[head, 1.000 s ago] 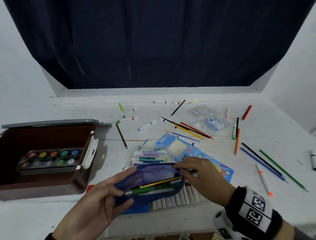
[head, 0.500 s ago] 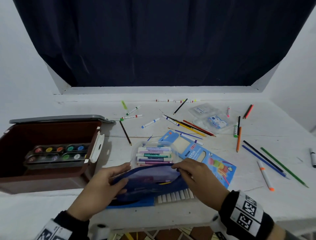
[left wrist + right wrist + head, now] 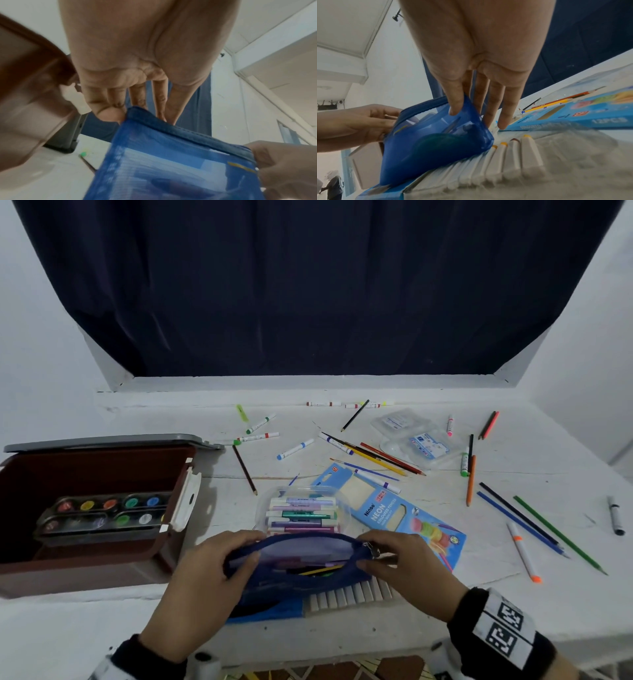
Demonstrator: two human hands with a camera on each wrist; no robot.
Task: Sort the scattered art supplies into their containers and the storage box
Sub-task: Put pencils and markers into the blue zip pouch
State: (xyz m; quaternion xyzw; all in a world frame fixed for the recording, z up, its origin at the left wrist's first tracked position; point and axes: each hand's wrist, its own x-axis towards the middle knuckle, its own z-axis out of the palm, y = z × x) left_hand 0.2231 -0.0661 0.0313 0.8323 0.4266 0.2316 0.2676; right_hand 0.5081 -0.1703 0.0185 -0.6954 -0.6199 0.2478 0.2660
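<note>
A blue mesh pencil pouch [image 3: 298, 573] [image 3: 171, 162] [image 3: 436, 142] sits at the table's front middle, its zip mouth open, with a yellow pencil and other pencils inside. My left hand [image 3: 205, 573] [image 3: 137, 54] grips its left end, thumb on the rim. My right hand [image 3: 407, 573] [image 3: 479, 54] pinches the right end by the zipper pull. The pouch rests on a pack of white-barrelled markers [image 3: 349, 597] [image 3: 505, 162]. The brown storage box [image 3: 85, 577] stands open at the left with a watercolour palette [image 3: 102, 515] inside.
A clear case of pastel markers [image 3: 301, 508] and a blue Neon pencil box [image 3: 394, 508] lie just behind the pouch. Several loose pencils and markers are scattered across the middle and right, among them a green pencil [image 3: 558, 534] and an orange pencil [image 3: 471, 479]. Clear packets [image 3: 414, 440] lie further back.
My left hand has turned from cupping the pouch palm-up to gripping its left end from above. The pouch has dropped lower onto the marker pack. My right hand stays at the zipper end.
</note>
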